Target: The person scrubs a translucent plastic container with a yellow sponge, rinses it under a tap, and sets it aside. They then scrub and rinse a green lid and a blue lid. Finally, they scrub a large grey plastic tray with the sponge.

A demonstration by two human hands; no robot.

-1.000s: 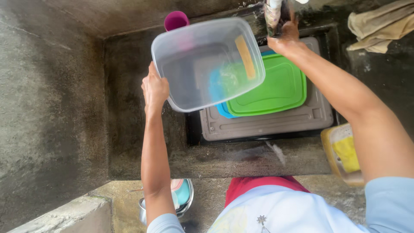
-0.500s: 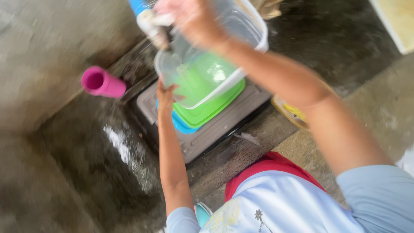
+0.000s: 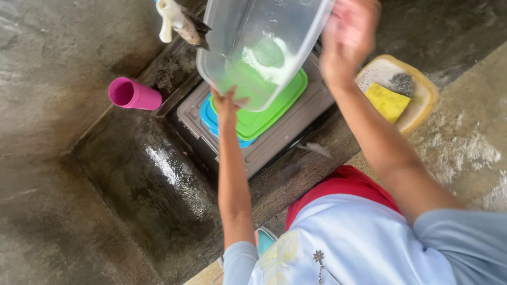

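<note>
The concrete sink holds a grey tray stacked with green lid and blue lid. Above them, tilted, is the clear plastic container, wet and sudsy inside: judged a rinsing step. The left hand grips its lower rim; the blurred right hand closes on its side. Draining calls for steady two-handed tilt.

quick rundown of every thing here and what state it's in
clear plastic container: tilted, held up over the sink, suds inside
left hand: holds the container's lower edge
right hand: at the container's upper side, blurred
green lid: flat on the blue lid
blue lid: flat on the grey tray
pink cup: on its side
yellow sponge: lying in the yellow dish
tap: no water seen
</note>
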